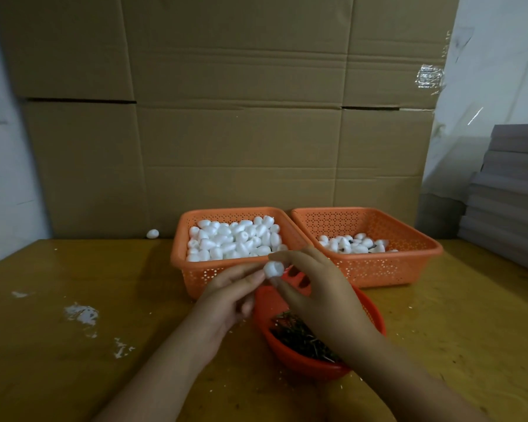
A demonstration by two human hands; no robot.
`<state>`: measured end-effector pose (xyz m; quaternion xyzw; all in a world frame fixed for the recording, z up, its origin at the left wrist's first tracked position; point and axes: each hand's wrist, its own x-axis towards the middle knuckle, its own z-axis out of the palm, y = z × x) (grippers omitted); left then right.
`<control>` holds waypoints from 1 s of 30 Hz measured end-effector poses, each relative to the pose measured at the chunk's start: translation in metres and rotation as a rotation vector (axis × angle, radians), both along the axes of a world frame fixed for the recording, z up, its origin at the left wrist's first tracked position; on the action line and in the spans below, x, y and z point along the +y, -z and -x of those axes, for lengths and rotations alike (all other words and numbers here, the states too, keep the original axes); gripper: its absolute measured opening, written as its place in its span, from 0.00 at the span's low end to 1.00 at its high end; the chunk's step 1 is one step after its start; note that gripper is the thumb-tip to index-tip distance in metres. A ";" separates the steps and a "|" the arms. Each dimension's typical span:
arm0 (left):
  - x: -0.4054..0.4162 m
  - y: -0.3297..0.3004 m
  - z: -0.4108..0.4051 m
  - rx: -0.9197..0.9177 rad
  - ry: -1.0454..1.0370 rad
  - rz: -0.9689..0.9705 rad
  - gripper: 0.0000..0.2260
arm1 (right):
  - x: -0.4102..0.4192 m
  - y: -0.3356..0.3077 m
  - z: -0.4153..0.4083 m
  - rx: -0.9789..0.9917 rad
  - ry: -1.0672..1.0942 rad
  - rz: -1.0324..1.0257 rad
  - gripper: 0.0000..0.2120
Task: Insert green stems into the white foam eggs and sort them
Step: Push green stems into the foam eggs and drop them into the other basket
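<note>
Our left hand (235, 292) and right hand (314, 287) pinch one white foam egg (273, 268); the left orange perforated basket (195, 269) holds many unstemmed eggs, the right orange basket (409, 269) few stemmed ones.

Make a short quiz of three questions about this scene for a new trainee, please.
1. True or false: the left basket holds more eggs than the right basket.
2. What lies in the red bowl under the hands?
A. stems
B. eggs
C. tape
3. Fill in: one loose egg lies on the table, to the ____ of both baskets.

Key:
1. True.
2. A, dark stems.
3. Left. Meanwhile the left hand and right hand pinch another egg between them.
</note>
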<state>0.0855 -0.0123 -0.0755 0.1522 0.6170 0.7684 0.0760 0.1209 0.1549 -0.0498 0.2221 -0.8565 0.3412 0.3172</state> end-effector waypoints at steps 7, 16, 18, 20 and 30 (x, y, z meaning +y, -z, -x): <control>0.014 -0.018 -0.014 0.088 -0.102 0.126 0.10 | 0.003 -0.011 -0.004 0.121 0.070 -0.002 0.13; 0.019 -0.026 -0.020 0.103 -0.038 0.079 0.11 | 0.001 -0.011 -0.006 0.127 0.015 -0.015 0.15; 0.020 -0.025 -0.020 0.079 -0.023 0.055 0.12 | 0.002 -0.010 -0.005 0.122 0.015 -0.011 0.12; 0.021 -0.024 -0.020 0.061 -0.025 0.056 0.13 | 0.003 -0.009 -0.004 0.133 0.019 -0.028 0.11; 0.022 -0.027 -0.021 0.044 -0.074 0.034 0.11 | 0.002 -0.008 -0.004 0.092 0.032 -0.032 0.16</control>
